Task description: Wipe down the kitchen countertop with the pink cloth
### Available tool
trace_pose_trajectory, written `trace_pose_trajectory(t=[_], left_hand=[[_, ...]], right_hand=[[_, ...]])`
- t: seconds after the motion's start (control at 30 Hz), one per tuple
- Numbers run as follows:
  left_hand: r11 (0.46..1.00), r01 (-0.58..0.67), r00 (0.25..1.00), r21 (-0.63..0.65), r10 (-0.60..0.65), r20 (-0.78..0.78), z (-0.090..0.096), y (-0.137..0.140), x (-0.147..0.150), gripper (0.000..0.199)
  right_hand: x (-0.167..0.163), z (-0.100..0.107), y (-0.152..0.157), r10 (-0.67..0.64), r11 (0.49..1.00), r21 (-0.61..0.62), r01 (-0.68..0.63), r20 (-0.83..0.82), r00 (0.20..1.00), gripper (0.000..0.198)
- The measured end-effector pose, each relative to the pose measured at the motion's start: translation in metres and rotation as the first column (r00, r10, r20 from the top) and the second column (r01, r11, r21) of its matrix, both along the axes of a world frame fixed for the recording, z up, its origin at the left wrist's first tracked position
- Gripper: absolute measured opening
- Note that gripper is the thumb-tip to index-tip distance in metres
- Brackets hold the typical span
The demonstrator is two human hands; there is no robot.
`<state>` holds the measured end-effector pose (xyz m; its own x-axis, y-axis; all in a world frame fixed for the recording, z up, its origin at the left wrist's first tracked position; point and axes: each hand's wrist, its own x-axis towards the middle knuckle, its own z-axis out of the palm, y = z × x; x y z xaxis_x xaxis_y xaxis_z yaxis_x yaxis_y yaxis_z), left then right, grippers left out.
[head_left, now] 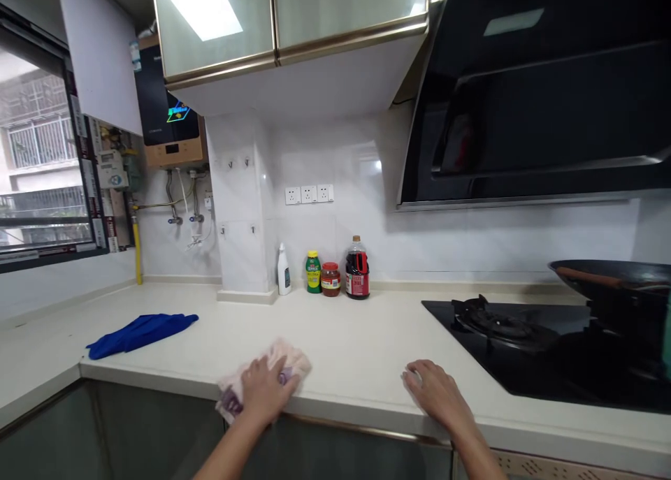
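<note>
My left hand [265,388] presses down on a pale pink cloth [291,360] with purple patches. The cloth lies at the front of the white countertop [356,340], and one corner droops over the edge; the hand and cloth are slightly blurred. To the right, my right hand [434,390] rests on the counter's front edge, its fingers loosely bent and apart, with nothing visible in them. A crumpled blue cloth [141,335] lies farther left on the counter.
Against the back wall stand a white spray bottle [284,272], a green-and-yellow bottle [313,274], a red-lidded jar [330,281] and a large dark sauce bottle [357,272]. A black gas stove [524,361] with a wok [618,277] fills the right, under a range hood [535,117].
</note>
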<state>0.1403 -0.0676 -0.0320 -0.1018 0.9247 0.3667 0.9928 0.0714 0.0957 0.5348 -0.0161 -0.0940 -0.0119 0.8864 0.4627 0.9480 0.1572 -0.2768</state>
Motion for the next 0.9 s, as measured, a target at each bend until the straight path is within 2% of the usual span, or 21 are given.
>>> trace_pose_trajectory(t=[0.1,0.23,0.33,0.43,0.5,0.57,0.63,0.67,0.73,0.8,0.83,0.9], left_hand=[[0.982,0.191,0.979,-0.002,-0.190,0.075,-0.010,0.001,0.060,0.069],[0.920,0.392,0.910,0.017,-0.390,0.143,-0.022,0.002,0.126,0.080],[0.863,0.505,0.850,0.007,-0.499,0.169,-0.029,0.001,0.156,0.088],[0.818,0.573,0.799,0.050,-0.571,0.188,-0.034,-0.001,0.164,0.097],[0.796,0.601,0.768,0.069,-0.599,0.226,-0.034,-0.002,0.161,0.112],[0.759,0.649,0.715,0.049,-0.631,0.301,-0.029,-0.002,0.151,0.128],[0.710,0.704,0.641,0.027,-0.651,0.407,-0.020,0.000,0.133,0.125],[0.701,0.712,0.616,0.037,-0.649,0.447,-0.014,0.002,0.122,0.113],[0.759,0.646,0.660,0.078,-0.607,0.443,-0.001,0.008,0.092,0.077],[0.870,0.481,0.801,0.111,-0.488,0.346,0.010,0.017,0.054,0.047],[0.910,0.398,0.854,0.116,-0.414,0.316,0.015,0.022,0.033,0.042],[0.958,0.268,0.909,0.099,-0.286,0.302,0.022,0.032,-0.011,0.038]], right_hand=[[0.001,-0.002,0.000,0.004,1.000,0.011,-0.004,-0.001,1.000,0.038],[0.002,-0.007,0.001,0.015,1.000,0.027,-0.015,-0.015,1.000,0.044],[0.005,-0.009,0.001,0.050,0.997,0.056,-0.046,-0.064,0.997,0.048],[0.008,-0.006,-0.002,0.104,0.988,0.127,-0.083,-0.165,0.981,0.049],[0.006,0.001,-0.008,0.143,0.968,0.238,-0.086,-0.236,0.961,0.047],[-0.002,0.010,-0.018,0.192,0.938,0.330,-0.107,-0.240,0.952,0.044],[-0.020,0.020,-0.031,0.244,0.929,0.323,-0.182,-0.162,0.956,0.040],[-0.032,0.025,-0.037,0.282,0.930,0.272,-0.245,-0.103,0.954,0.039],[-0.060,0.033,-0.048,0.348,0.929,0.121,-0.348,0.022,0.937,0.041],[-0.091,0.039,-0.054,0.372,0.928,-0.023,-0.372,0.142,0.917,0.051],[-0.106,0.042,-0.055,0.368,0.930,-0.073,-0.361,0.195,0.909,0.058],[-0.136,0.046,-0.056,0.348,0.937,-0.125,-0.325,0.277,0.896,0.072]])
